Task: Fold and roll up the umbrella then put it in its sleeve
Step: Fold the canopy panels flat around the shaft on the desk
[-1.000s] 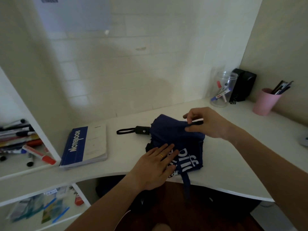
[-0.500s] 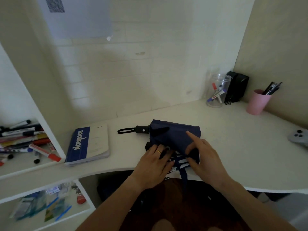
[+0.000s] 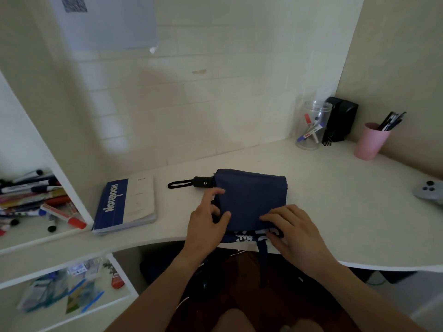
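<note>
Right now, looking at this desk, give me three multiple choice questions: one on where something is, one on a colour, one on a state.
1. The notebook lies where from the umbrella?
A left B right C on top
2. The cup holding pens is:
A green B pink C black
3. The umbrella is:
A open B in its sleeve C folded flat on the desk

A: it lies past the handle's side. B: pink by the wall. C: left hand and right hand press its cloth.
</note>
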